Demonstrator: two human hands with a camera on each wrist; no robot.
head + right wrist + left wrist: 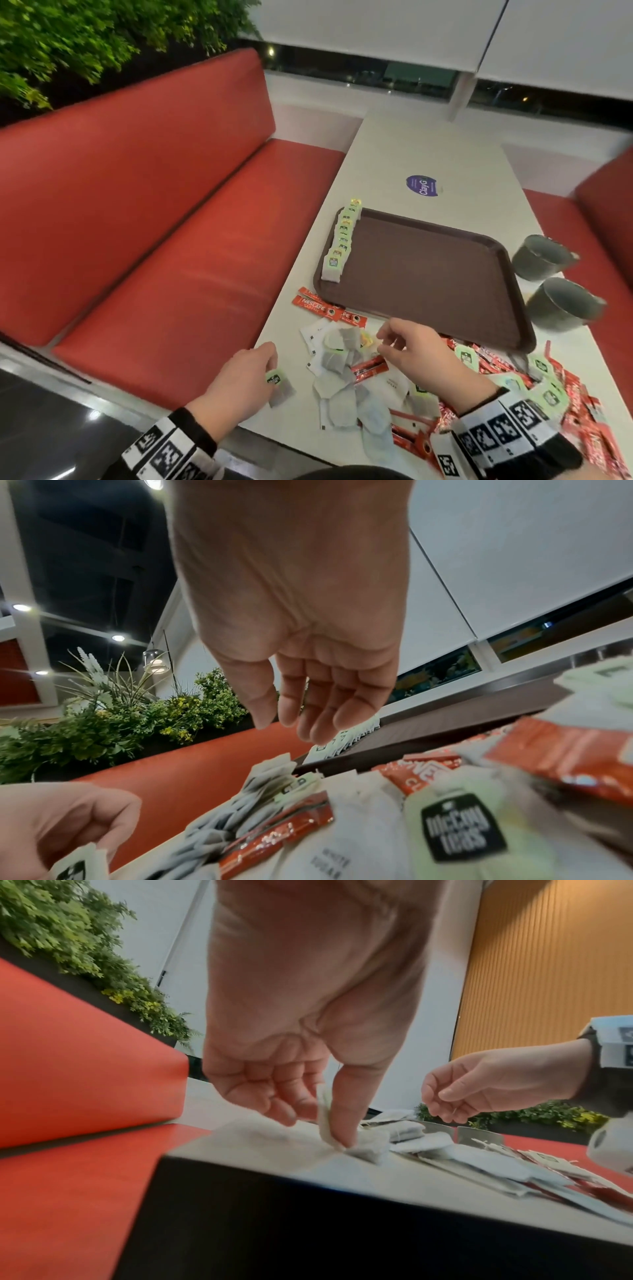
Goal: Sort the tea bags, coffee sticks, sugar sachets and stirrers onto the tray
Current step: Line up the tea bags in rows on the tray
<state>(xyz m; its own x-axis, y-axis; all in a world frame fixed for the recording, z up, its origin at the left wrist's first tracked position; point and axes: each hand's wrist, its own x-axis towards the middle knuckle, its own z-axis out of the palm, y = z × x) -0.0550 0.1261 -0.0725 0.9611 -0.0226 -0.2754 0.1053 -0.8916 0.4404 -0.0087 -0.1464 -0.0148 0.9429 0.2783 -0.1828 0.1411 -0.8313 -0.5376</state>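
A brown tray (428, 274) lies on the white table, with a row of green-tagged tea bags (342, 240) standing along its left rim. In front of it sprawls a mixed pile of tea bags (337, 356), white sugar sachets (313, 337) and red coffee sticks (318, 306). My left hand (270, 359) pinches the tag of one tea bag (281, 394) near the table's left front edge; thumb and fingers squeeze that tag (323, 1118). My right hand (383, 342) hovers over the pile in front of the tray, fingers (308, 723) relaxed and holding nothing.
Two grey mugs (537, 257) (561, 303) stand right of the tray. More red coffee sticks and tea bags (582, 411) heap up at the near right. A red bench (171, 240) runs along the table's left side. A purple sticker (423, 185) sits beyond the tray.
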